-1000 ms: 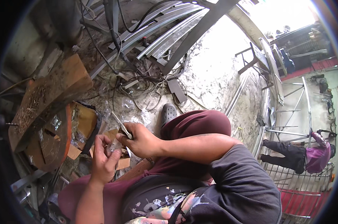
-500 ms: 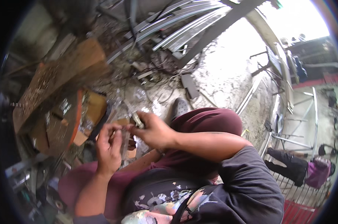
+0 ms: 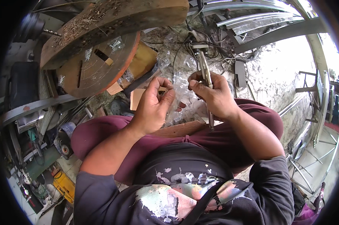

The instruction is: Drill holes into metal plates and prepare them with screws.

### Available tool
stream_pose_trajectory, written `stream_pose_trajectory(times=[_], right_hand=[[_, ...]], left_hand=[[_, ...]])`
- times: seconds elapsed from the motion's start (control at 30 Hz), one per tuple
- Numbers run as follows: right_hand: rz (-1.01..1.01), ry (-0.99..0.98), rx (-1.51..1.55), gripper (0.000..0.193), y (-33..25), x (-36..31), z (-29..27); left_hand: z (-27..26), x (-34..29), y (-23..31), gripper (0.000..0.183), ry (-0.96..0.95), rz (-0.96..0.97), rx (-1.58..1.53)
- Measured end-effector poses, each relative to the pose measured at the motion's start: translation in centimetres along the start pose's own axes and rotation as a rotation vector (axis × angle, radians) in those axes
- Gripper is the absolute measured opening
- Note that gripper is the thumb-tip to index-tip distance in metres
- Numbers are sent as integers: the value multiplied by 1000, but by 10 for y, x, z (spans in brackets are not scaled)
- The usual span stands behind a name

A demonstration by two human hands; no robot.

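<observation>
I sit with my knees up in dark red trousers [image 3: 102, 131]. My right hand [image 3: 213, 96] is closed around a long metal plier-like tool [image 3: 204, 67]; its head points away from me and its handle end sticks out below my palm. My left hand [image 3: 153, 105] is raised beside it, fingers curled, pinching a small dark piece [image 3: 161, 91] between thumb and fingertips. The two hands are close together but not touching. A wooden block [image 3: 180, 129] lies across my lap under them.
Round wooden discs [image 3: 94, 65] lean at the upper left, with a thick wooden slab [image 3: 113, 18] above. Tangled wires [image 3: 199, 41] and metal bars [image 3: 252, 22] lie on the ground ahead. Tools and a yellow device [image 3: 62, 183] sit at the lower left. Metal frames [image 3: 312, 112] stand at the right.
Both hands have lifted and come closer to the camera. The right hand has turned the tool so that it points away from me. The view has tilted.
</observation>
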State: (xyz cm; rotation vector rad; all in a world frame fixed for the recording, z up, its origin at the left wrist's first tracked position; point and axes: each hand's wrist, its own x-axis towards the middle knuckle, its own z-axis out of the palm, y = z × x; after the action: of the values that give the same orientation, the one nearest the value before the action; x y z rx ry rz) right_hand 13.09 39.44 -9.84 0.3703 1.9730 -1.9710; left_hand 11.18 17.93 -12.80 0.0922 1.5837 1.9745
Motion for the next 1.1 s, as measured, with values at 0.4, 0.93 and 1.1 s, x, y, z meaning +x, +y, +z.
stream_pose_trajectory(times=[0.4,0.93,1.1], right_hand=[[-149,-53,-263,22,5,-8,4],[-142,-78,-483,23,-32,16,-9],[-10,-152,-378,27,-30,31,-14]], left_hand=[[-2,6,2,10,-61,160,413],[11,27,12,11,85,372,391],[12,26,29,14,56,269,428]])
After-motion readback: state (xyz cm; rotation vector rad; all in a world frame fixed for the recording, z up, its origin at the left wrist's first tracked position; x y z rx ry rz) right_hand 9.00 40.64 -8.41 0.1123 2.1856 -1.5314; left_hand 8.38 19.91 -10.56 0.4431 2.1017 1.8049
